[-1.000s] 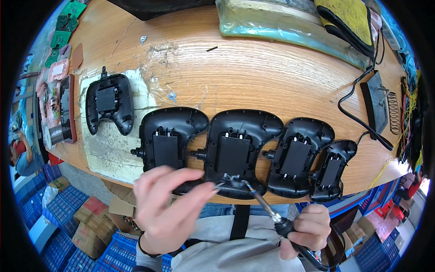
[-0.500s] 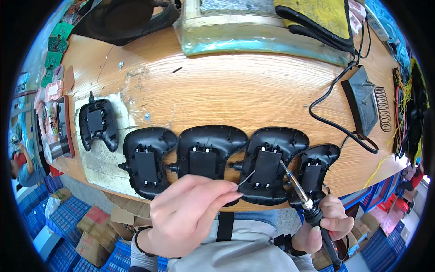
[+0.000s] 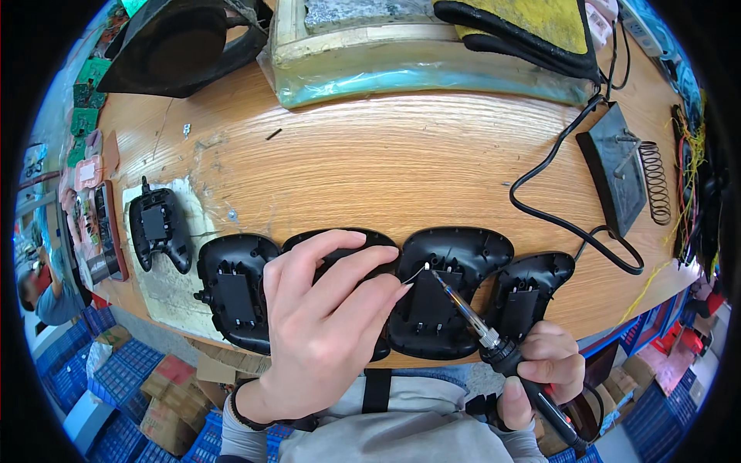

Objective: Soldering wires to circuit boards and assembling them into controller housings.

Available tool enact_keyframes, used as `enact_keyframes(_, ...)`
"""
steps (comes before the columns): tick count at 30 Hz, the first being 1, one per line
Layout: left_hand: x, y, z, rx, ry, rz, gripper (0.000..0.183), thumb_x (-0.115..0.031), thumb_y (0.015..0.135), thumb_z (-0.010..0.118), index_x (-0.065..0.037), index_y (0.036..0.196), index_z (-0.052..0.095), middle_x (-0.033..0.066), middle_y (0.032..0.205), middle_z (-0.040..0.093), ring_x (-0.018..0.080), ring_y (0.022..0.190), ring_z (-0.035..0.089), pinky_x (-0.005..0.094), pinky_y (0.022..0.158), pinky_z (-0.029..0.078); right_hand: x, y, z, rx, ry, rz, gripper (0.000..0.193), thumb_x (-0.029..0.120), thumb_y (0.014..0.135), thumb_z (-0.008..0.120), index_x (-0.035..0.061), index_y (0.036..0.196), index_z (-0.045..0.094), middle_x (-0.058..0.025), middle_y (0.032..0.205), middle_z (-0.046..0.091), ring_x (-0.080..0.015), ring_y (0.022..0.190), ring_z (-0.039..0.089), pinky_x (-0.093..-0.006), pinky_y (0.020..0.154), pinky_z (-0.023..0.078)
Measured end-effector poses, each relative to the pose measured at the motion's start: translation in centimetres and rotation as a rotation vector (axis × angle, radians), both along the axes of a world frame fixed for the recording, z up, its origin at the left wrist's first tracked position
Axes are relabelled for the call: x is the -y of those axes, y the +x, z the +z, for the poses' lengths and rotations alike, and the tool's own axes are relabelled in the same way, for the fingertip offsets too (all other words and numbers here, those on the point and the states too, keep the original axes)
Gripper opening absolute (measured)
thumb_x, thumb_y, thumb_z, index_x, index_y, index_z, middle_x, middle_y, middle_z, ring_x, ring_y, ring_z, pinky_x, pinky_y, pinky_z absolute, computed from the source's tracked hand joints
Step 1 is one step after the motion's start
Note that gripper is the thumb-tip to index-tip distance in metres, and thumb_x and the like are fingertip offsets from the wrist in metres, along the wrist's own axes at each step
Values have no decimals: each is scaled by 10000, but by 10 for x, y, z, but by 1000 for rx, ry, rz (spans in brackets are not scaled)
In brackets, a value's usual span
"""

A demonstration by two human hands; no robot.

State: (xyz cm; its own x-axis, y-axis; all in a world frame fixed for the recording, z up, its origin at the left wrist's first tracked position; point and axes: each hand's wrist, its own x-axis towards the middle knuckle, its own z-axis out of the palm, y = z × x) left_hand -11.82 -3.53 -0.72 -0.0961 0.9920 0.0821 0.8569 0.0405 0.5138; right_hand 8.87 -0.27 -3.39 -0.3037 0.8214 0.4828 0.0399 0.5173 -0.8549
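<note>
Having shifted along the row, the right hand (image 3: 540, 370) is gripping the soldering iron (image 3: 463, 309), tip now meeting what looks like solder wire (image 3: 413, 274) pinched by the left hand (image 3: 324, 324) over the third black controller shell (image 3: 448, 293).

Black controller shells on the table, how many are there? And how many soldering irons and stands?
Black controller shells: 5, counting the one mostly hidden under the left hand
Soldering irons: 1, held in the right hand
Soldering iron stands: 1
Total: 7

iron stand (image 3: 617, 166), yellow sponge (image 3: 532, 23), PCBs (image 3: 83, 116)
</note>
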Motion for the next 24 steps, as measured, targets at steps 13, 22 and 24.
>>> enact_keyframes(13, 1, 0, 0, 33, -14, 14, 140, -35, 616, 725, -58, 715, 629, 19, 908, 653, 225, 936, 551, 349, 783, 367, -1, -5, 1, 24, -19, -21, 230, 96, 547, 648, 27, 703, 493, -58, 425, 444, -140, 290, 335, -248, 335, 252)
enact_keyframes(22, 2, -1, -5, 14, 14, -7, 149, -64, 609, 724, -58, 726, 631, 16, 893, 638, 220, 918, 551, 339, 772, 362, -1, -5, -2, 16, -32, -31, 230, 95, 553, 644, 25, 710, 492, -54, 412, 427, -135, 288, 320, -247, 336, 238)
enact_keyframes(24, 2, -2, -6, 8, 31, -28, 160, -85, 613, 719, -57, 742, 629, 18, 891, 629, 219, 908, 551, 333, 765, 355, -2, -4, -2, 13, -39, -15, 232, 93, 554, 643, 24, 717, 493, -54, 412, 426, -135, 288, 322, -248, 336, 236)
